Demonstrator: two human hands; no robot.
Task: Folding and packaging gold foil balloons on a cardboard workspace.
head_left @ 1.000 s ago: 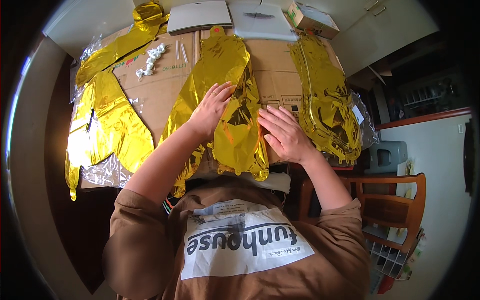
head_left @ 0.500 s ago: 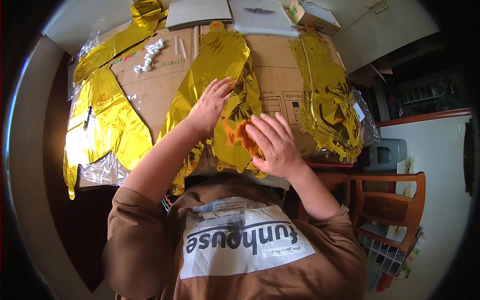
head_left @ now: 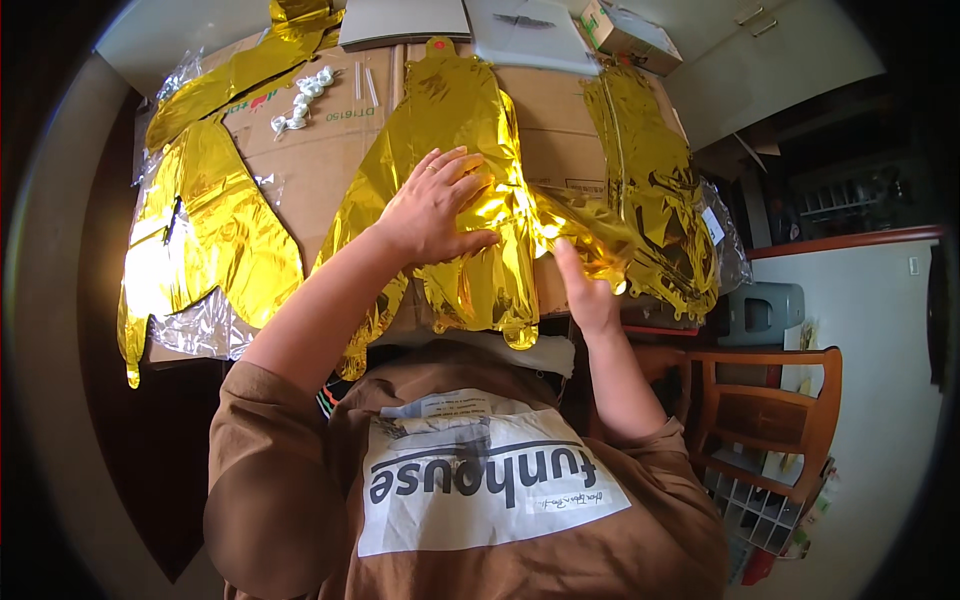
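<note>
A flat gold foil balloon [head_left: 450, 110] lies on the cardboard in front of me, its lower part creased and shining. My left hand [head_left: 435, 205] rests on its middle, palm down with the fingers stretched out, holding nothing. At the balloon's right side a crumpled foil flap [head_left: 590, 240] spreads out to the right. My right hand [head_left: 590, 295] is at the near edge of this flap, blurred, with its fingers mostly hidden, so I cannot tell whether it grips the foil.
Another gold balloon [head_left: 215, 200] lies left, and a folded one [head_left: 655, 180] right. White knotted ribbon [head_left: 303, 100] and two clear straws [head_left: 364, 85] sit on the cardboard [head_left: 330, 150]. A small box [head_left: 630, 38] stands far right. A wooden chair [head_left: 770, 410] is nearby.
My right hand has moved right and a little nearer to me. The foil flap now extends to the right, and the orange patch on the balloon no longer shows. My left hand stays put.
</note>
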